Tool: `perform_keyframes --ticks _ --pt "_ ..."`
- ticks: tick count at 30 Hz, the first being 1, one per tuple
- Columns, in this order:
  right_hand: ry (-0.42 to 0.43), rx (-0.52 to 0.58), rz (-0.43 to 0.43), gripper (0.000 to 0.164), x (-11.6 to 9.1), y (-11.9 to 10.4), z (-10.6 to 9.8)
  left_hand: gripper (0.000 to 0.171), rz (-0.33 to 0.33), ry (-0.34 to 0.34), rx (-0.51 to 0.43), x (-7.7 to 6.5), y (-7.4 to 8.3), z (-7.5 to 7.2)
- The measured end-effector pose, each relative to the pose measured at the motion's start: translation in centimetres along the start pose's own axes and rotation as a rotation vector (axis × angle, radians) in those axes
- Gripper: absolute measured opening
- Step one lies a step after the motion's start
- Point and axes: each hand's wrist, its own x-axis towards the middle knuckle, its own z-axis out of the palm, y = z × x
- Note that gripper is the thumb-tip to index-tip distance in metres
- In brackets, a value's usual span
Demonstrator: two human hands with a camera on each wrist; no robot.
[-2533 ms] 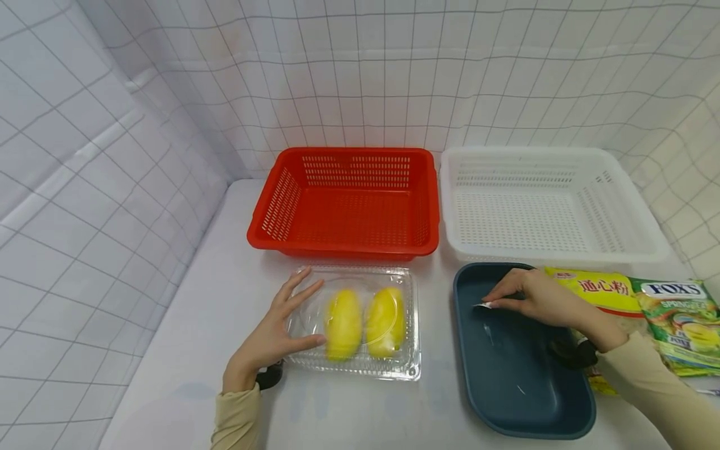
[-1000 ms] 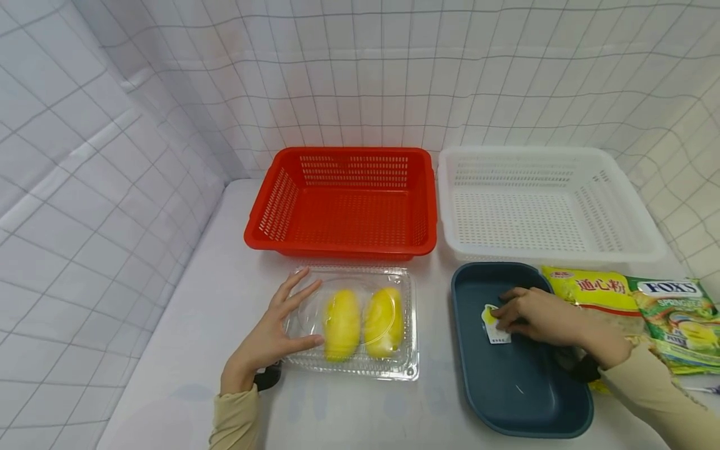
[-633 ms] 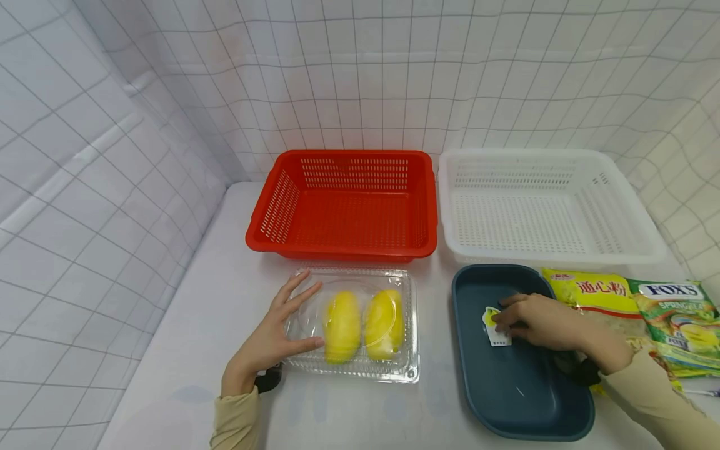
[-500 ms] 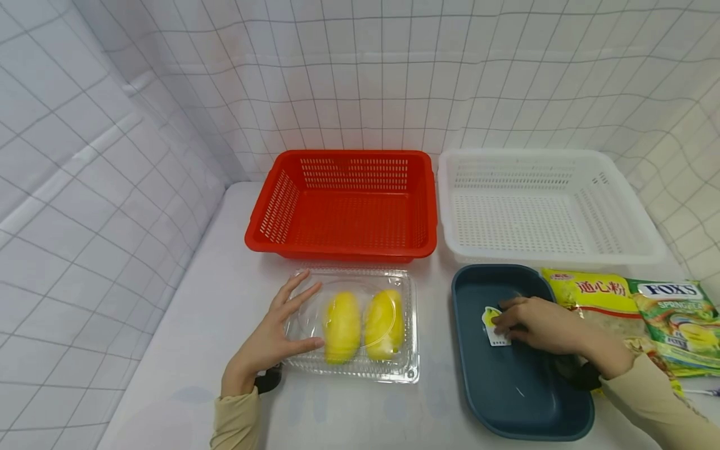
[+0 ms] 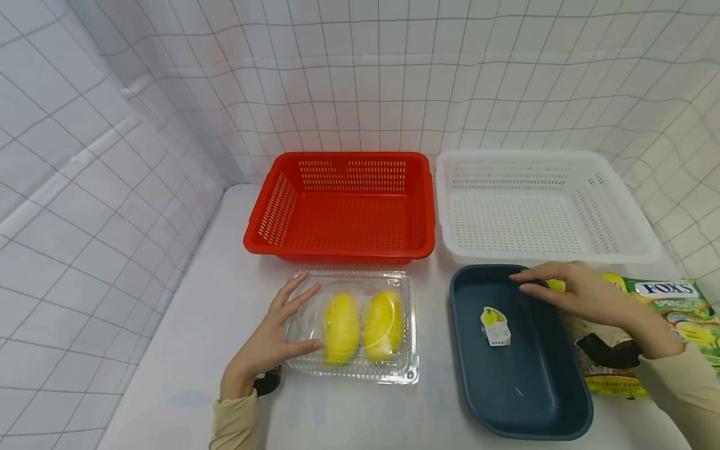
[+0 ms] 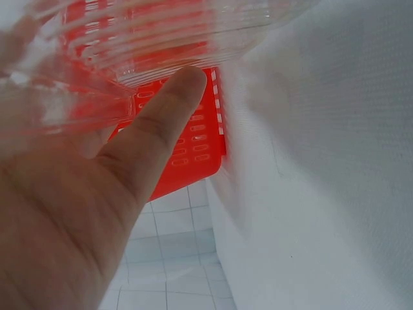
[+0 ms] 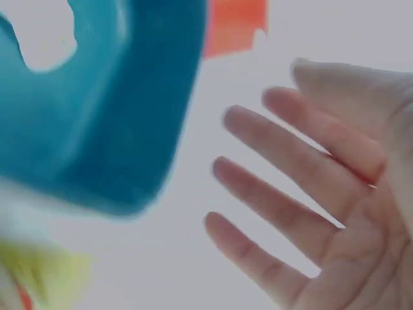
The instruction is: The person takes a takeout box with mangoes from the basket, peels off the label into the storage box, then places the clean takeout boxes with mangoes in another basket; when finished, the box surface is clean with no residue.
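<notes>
In the head view, my left hand [image 5: 271, 337] rests with spread fingers on the left end of a clear plastic clamshell box [image 5: 409, 359]. Two yellow mango-like fruits [image 5: 341, 329] lie inside the box. The left wrist view shows the thumb [image 6: 151, 132] extended along the clear plastic. A small white card [image 5: 497, 330] with a yellow fruit picture lies in the dark blue tub [image 5: 523, 375]. My right hand [image 5: 587, 297] is over that tub's upper right rim, holding nothing. Its fingers [image 7: 277, 200] are straight and spread in the right wrist view.
A red basket [image 5: 337, 255] stands behind the clear box, and a white basket [image 5: 554, 256] stands behind the tub. Right of the tub lie a yellow food bag [image 5: 613, 382], partly hidden by the right arm, and a green FOX'S bag [image 5: 669, 289]. White gridded cloth [image 5: 365, 75] rises behind.
My right hand has let go of the card and moved up and right toward the tub's rim. The card stays in the tub. The left hand has not moved.
</notes>
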Motion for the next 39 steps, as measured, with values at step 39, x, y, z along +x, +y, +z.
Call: perform_keyframes --ticks 39 --pt "0.266 0.752 0.597 0.073 -3.3 16.1 -6.2 0.085 0.014 -0.008 0.012 0.1 0.0 -0.1"
